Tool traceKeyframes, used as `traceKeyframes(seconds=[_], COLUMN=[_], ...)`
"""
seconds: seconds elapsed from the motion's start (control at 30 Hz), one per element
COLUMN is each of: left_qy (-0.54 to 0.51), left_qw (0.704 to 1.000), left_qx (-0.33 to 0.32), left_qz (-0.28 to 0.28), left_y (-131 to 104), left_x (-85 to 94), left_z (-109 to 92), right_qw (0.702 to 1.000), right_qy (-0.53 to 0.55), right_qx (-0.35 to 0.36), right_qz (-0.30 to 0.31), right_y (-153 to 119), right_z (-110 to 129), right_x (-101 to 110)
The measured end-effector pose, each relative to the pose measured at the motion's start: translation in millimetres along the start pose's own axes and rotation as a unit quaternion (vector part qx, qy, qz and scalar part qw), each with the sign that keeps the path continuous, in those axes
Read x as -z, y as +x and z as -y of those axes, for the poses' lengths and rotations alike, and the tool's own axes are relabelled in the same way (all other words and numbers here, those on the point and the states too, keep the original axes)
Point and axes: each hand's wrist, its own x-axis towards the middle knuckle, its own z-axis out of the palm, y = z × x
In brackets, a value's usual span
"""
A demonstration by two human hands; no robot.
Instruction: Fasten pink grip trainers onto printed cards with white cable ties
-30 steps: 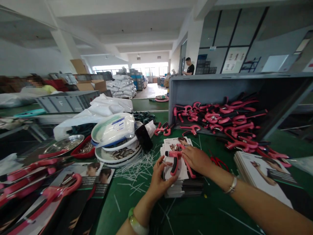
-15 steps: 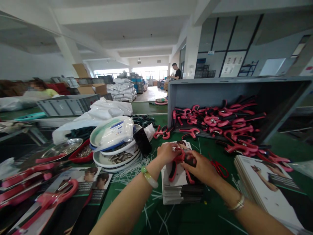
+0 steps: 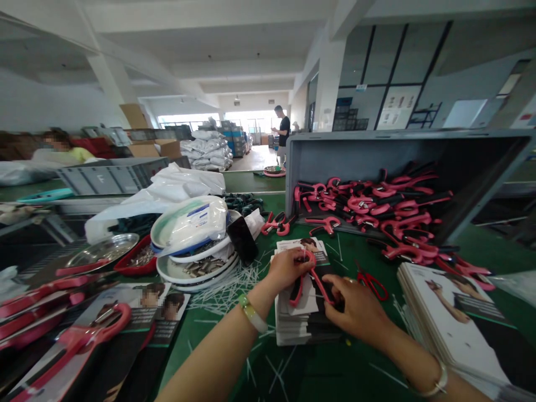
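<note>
A stack of printed cards (image 3: 293, 332) stands on the green table before me. Pink-red pliers with dark grips (image 3: 320, 286) lie over the top card, handles towards me and spread apart. My left hand (image 3: 287, 268) is closed on the head end of the pliers. Around the end of the right-hand handle, my right hand (image 3: 360, 307) has its thumb and fingers curled; its fingertips are partly hidden. Just beyond my right hand lie red-handled scissors (image 3: 372, 285).
A grey crate (image 3: 326, 156) on its side holds many pink pliers. More cards (image 3: 456, 329) are stacked at right. Stacked bowls of metal parts (image 3: 196, 273), a black phone (image 3: 243, 241) and scattered white strips (image 3: 230, 293) are left of centre. Carded pliers (image 3: 84, 340) lie at near left.
My right hand has slid down and right, from the upper part of the pliers to the handle's end. My left hand stays at the head. A distant person has moved left.
</note>
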Motion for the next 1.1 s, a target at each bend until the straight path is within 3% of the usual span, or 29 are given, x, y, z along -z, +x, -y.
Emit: traceKeyframes(seconds=[0.17,0.33,0.5,0.67,1.0,1.1], left_qy=[0.020,0.004,0.005,0.006,-0.017,-0.030], left_qw=[0.999,0.999,0.998,0.999,0.995,0.993], left_qx=[-0.021,-0.038,-0.059,-0.020,0.012,0.023], left_qz=[-0.014,-0.002,0.004,-0.028,-0.100,-0.111], left_y=[-0.7,-0.7,-1.7,-2.7,-4.5,-7.2], left_x=[-4.0,-2.0,-0.4,-3.5,-10.1,-11.1], left_z=[-2.7,-0.5,4.6,5.5,8.7,8.0], right_qw=[0.992,0.981,0.997,0.994,0.984,0.976], right_qy=[0.067,0.153,0.044,0.076,0.166,0.217], right_qx=[-0.031,-0.093,-0.056,-0.027,0.031,-0.021], right_qz=[-0.098,-0.071,-0.002,0.079,0.050,0.011], right_y=[-10.8,-10.5,-9.7,-3.9,12.3,23.4], right_z=[-10.7,-5.0,8.6,19.0,31.5,19.0], right_x=[-9.3,-19.4,-14.7,-3.7,-1.8,3.5])
